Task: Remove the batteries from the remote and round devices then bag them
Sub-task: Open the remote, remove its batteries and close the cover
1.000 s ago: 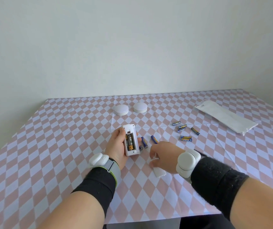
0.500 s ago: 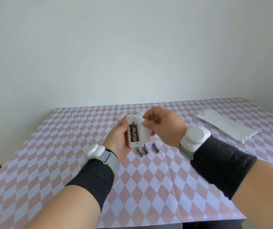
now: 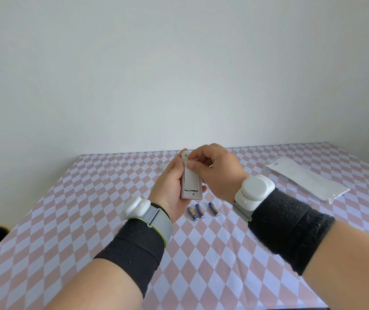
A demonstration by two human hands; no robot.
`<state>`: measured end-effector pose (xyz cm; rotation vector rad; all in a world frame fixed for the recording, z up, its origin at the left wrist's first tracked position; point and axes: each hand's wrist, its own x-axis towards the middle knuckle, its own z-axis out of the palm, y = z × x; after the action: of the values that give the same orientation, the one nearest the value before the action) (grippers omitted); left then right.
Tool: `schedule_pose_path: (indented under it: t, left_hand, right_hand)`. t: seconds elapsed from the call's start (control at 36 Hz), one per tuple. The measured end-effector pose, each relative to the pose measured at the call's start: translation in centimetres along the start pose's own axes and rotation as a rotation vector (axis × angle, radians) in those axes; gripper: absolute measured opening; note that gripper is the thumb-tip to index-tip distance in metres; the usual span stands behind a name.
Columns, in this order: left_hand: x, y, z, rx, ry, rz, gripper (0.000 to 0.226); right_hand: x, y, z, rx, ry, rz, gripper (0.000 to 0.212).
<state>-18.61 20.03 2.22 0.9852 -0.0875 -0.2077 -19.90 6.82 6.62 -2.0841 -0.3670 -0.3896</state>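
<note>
Three small blue cylindrical batteries point(image 3: 202, 211) lie loose on the pink-and-white checkered surface point(image 3: 67, 220), just below my hands, so at least part of the unloading looks done. Both hands are up off the surface with the white rectangular plastic remote point(image 3: 190, 182) between them. My left hand point(image 3: 171, 186) is wrapped around its left side, fingers curled shut on the body. My right hand point(image 3: 214, 170) has thumb and fingers point(image 3: 195, 155) pressed on the back cover point(image 3: 190, 179) near the top end, pinching it against the remote; a dark gap shows at the cover's lower edge, so I judge it half-seated, sliding on or off, can't tell which. Whether cells remain inside is hidden by the cover. Round devices not visible, likely behind my hands. Flat clear plastic bag point(image 3: 306, 179) lies far right, well apart from the batteries, nothing visibly in it, so bagging is still left. Room: lots of bare surface ahead and to the left, near edge close to my forearms, bag sits near the right edge. Loose batteries could roll, so keep wrists clear when lowering.
</note>
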Motion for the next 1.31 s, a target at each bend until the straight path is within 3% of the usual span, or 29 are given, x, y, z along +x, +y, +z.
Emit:
schedule_pose_path:
  t: [0.56, 0.83, 1.03, 1.17, 1.31]
  left_hand:
    - [0.2, -0.3, 0.8, -0.034, 0.064, -0.033, 0.04]
    - [0.4, 0.1, 1.2, -0.026, 0.054, -0.03, 0.041]
    - [0.4, -0.3, 1.1, -0.015, 0.047, -0.045, 0.04]
    - [0.3, -0.2, 1.2, -0.029, 0.069, -0.057, 0.037]
    - [0.2, -0.4, 1.1, -0.019, 0.087, -0.046, 0.034]
  right_hand:
    - [-1.4, 1.2, 0.9, -0.011, 0.114, -0.024, 0.011]
    - [-0.9, 1.7, 0.6, 0.198, 0.07, 0.096, 0.008]
    - [-1.4, 2.3, 0.7, 0.168, 0.046, 0.095, 0.009]
    - [-1.9, 1.9, 0.9, 0.042, 0.065, 0.024, 0.018]
    - [-2.3, 1.9, 1.3, 0.09, 0.013, 0.166, 0.036]
